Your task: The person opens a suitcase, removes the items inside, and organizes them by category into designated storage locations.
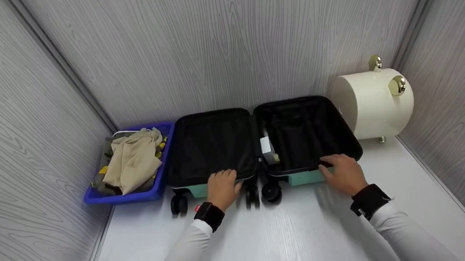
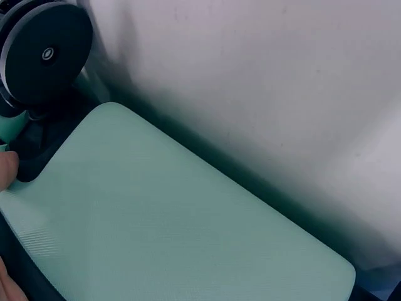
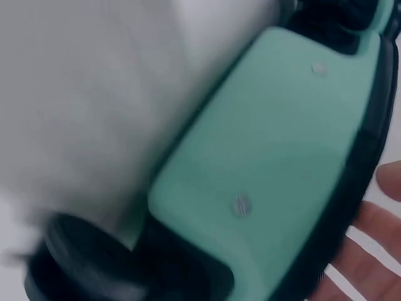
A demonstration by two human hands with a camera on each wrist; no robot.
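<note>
A: Where's the open mint-green hard-shell suitcase [image 1: 258, 145]?

B: Flat on the white table [image 1: 288, 233]; left hand [image 1: 222, 188] and right hand [image 1: 344, 174] curl over its near rims.

A: Risk?

B: Uneven lifting; a half could flop and the wheels [image 1: 270, 191] roll.

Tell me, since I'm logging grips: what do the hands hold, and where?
Both rest on the open suitcase: left hand on the left half's near rim, right hand on the right half's near rim.
</note>
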